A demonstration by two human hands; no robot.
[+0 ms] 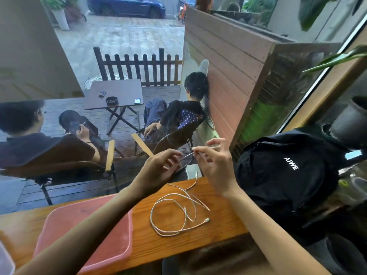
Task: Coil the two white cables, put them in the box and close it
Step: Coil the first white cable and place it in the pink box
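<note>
Left hand point(158, 167) and right hand point(213, 165) each pinch one white cable's point(187, 155) end, raised above the tabletop point(218, 221). Second cable point(178, 215) lies tangled below; risk: lifted slack snags it, dragging both off the edge.
</note>
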